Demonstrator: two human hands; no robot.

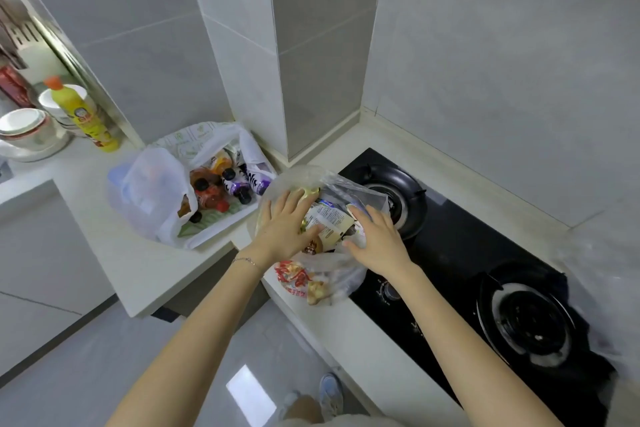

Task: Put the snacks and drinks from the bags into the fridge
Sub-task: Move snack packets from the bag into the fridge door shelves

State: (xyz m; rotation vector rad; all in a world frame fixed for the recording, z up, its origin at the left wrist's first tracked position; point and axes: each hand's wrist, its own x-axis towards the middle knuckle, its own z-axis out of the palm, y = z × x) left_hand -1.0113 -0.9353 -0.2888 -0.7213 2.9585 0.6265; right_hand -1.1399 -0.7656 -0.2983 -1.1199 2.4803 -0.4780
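A clear plastic bag of snacks [332, 279] sits on the counter's front edge beside the stove. Both my hands are in its mouth. My left hand [285, 225] lies on a gold-and-white snack packet [327, 218], fingers spread over it and thumb against its lower edge. My right hand [375, 236] rests on the packets at the bag's right side, fingers loosely bent. A red-printed snack pack [294, 279] shows through the bag's lower wall. To the left, a white plastic bag [149, 204] lies open with several drink bottles [221, 189] inside. No fridge is in view.
A black two-burner gas stove [460, 263] fills the counter to the right. A yellow bottle with an orange cap [83, 114] and stacked white bowls [27, 130] stand at the far left. Tiled walls and a column [277, 62] close the back. Grey floor lies below.
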